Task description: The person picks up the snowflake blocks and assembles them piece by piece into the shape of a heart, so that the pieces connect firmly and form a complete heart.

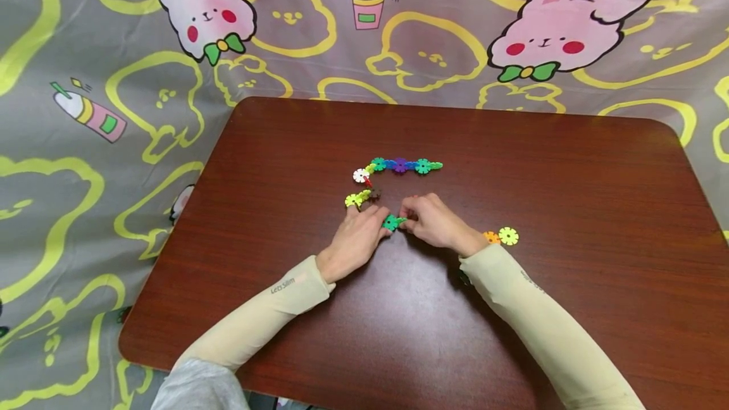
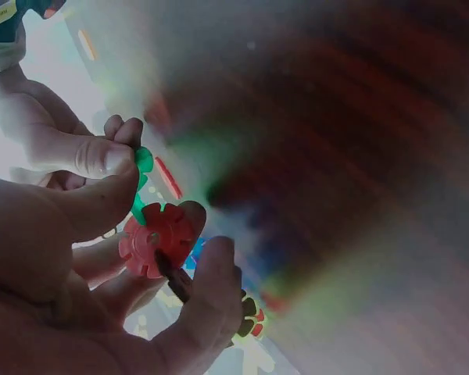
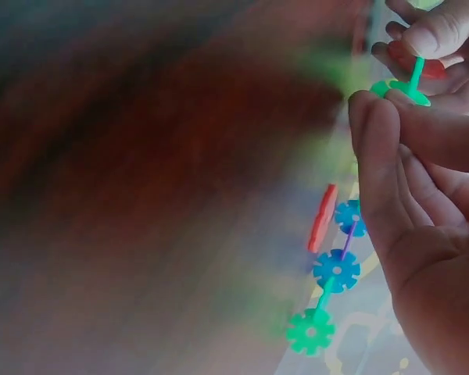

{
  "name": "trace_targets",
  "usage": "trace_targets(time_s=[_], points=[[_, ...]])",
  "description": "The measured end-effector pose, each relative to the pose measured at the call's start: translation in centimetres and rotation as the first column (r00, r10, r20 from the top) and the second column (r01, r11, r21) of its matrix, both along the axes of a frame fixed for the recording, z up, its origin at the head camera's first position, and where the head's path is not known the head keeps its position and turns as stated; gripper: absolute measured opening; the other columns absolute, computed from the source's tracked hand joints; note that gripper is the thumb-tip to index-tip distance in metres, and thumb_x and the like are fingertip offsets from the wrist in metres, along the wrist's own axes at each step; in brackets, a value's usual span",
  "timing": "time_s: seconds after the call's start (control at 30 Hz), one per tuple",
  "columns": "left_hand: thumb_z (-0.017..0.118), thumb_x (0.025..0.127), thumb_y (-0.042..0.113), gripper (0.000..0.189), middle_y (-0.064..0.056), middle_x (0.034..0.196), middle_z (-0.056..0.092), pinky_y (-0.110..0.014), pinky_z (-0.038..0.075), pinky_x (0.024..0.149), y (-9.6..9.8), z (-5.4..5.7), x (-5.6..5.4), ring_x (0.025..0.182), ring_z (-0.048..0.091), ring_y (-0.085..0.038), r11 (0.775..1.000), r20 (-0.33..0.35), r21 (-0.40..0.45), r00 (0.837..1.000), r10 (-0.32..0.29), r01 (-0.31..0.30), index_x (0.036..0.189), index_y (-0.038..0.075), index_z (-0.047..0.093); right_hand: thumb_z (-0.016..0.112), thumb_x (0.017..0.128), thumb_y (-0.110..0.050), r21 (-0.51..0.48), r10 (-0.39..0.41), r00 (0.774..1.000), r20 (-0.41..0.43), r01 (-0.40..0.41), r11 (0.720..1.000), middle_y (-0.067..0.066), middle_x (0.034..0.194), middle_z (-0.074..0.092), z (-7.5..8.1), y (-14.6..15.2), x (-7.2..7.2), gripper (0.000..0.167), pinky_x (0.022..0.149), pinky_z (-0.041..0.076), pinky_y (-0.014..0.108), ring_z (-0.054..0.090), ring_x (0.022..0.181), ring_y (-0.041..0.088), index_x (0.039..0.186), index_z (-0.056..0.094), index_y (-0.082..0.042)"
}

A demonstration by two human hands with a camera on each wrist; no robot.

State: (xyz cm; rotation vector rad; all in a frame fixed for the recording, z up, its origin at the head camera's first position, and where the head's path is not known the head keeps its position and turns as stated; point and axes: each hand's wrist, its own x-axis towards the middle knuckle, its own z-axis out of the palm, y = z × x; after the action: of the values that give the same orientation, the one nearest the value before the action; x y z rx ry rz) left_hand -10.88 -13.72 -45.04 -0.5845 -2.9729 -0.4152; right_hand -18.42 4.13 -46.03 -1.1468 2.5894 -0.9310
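A chain of slotted flower-shaped plastic discs curves over the table, from a purple disc (image 1: 400,165) past a white disc (image 1: 361,175) to a yellow disc (image 1: 353,200) by my left fingers. My left hand (image 1: 354,242) holds the chain's near end, its fingers around a red disc (image 2: 158,242) joined to a dark brown disc (image 2: 172,277). A green disc (image 1: 390,223) shows between the hands, with another green disc (image 1: 402,221) set edge-on against it. My right hand (image 1: 435,223) pinches that last disc between thumb and fingertips, partly hiding it.
An orange disc (image 1: 492,238) and a yellow-green disc (image 1: 509,236) lie by my right wrist. A dark green piece (image 1: 464,277) is half covered by the right sleeve. One loose red disc (image 3: 323,219) lies beyond the right hand. Patterned cloth (image 1: 319,37) hangs behind the brown table (image 1: 569,176).
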Motion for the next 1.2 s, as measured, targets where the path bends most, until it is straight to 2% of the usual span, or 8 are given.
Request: trace_targets(time_s=[0.13,0.27,0.4,0.6,0.8,0.93,1.07,1.2], points=[[0.064,0.091,0.031,0.024,-0.006,0.090,0.059,-0.040,0.047,0.071,0.0,0.2,0.0,0.081,0.058,-0.027,0.998,0.039,-0.033,0.998,0.055,-0.054,0.104,0.010,0.060,0.076,0.081,-0.011,0.004,0.001,0.999,0.046,-0.001,1.000,-0.002,0.072,0.066,0.1,0.1,-0.2,0.012,0.067,0.049,0.030,0.059,0.067,0.010,0.078,0.064,-0.012],[0.064,0.092,0.035,0.028,-0.010,0.098,0.057,-0.041,0.051,0.056,0.1,0.5,0.0,0.076,0.055,-0.033,0.990,0.087,-0.077,0.989,0.123,-0.117,0.109,0.013,0.061,0.079,0.078,-0.010,0.005,0.030,0.984,0.173,-0.032,0.999,0.003,0.083,0.071,0.6,0.7,-0.8,0.017,0.070,0.053,0.030,0.065,0.073,0.012,0.089,0.066,-0.008],[0.064,0.092,0.037,0.029,-0.012,0.101,0.055,-0.041,0.051,0.054,0.1,0.6,0.0,0.075,0.055,-0.032,0.983,0.103,-0.108,0.982,0.158,-0.147,0.110,0.015,0.062,0.079,0.075,-0.005,-0.013,-0.022,0.967,0.254,0.026,1.000,0.008,0.087,0.071,1.4,2.0,-1.8,0.026,0.069,0.053,0.030,0.065,0.074,0.016,0.097,0.066,-0.005],[0.063,0.093,0.037,0.029,-0.013,0.103,0.055,-0.041,0.050,0.055,0.0,0.6,0.0,0.077,0.054,-0.033,0.979,0.117,-0.127,0.977,0.176,-0.161,0.112,0.016,0.061,0.076,0.079,-0.008,0.049,-0.148,0.979,0.140,0.142,0.989,0.013,0.091,0.067,1.7,3.3,-2.9,0.023,0.078,0.050,0.039,0.064,0.085,0.025,0.099,0.067,-0.002],[0.062,0.093,0.038,0.032,-0.015,0.106,0.055,-0.043,0.051,0.053,0.2,0.7,0.0,0.079,0.056,-0.034,0.978,0.131,-0.136,0.975,0.177,-0.160,0.121,0.021,0.058,0.070,0.087,-0.017,0.139,-0.120,0.990,0.075,0.109,0.984,0.017,0.107,0.057,1.1,2.5,-2.6,0.029,0.084,0.048,0.046,0.057,0.094,0.030,0.113,0.065,-0.004],[0.061,0.093,0.041,0.033,-0.015,0.105,0.055,-0.042,0.051,0.054,0.3,0.7,-0.1,0.080,0.056,-0.034,0.975,0.134,-0.167,0.976,0.170,-0.146,0.120,0.022,0.058,0.068,0.089,-0.018,0.186,-0.111,0.992,0.065,0.098,0.978,0.016,0.107,0.055,0.9,1.8,-2.6,0.024,0.083,0.049,0.047,0.057,0.093,0.030,0.109,0.064,-0.004],[0.061,0.093,0.041,0.028,-0.015,0.102,0.055,-0.041,0.050,0.054,0.4,0.6,-0.2,0.079,0.055,-0.033,0.973,0.118,-0.181,0.979,0.168,-0.145,0.111,0.020,0.059,0.073,0.085,-0.015,0.172,-0.146,0.984,0.102,0.127,0.977,0.014,0.097,0.063,0.8,1.8,-2.9,0.022,0.082,0.049,0.043,0.060,0.090,0.028,0.099,0.061,-0.003],[0.062,0.093,0.041,0.027,-0.014,0.100,0.056,-0.041,0.049,0.053,0.4,0.7,-0.3,0.077,0.054,-0.032,0.972,0.107,-0.179,0.979,0.172,-0.152,0.107,0.019,0.059,0.077,0.081,-0.012,0.118,-0.183,0.965,0.189,0.163,0.980,0.009,0.083,0.070,0.9,2.2,-3.2,0.021,0.070,0.053,0.034,0.065,0.071,0.018,0.092,0.061,-0.004]])
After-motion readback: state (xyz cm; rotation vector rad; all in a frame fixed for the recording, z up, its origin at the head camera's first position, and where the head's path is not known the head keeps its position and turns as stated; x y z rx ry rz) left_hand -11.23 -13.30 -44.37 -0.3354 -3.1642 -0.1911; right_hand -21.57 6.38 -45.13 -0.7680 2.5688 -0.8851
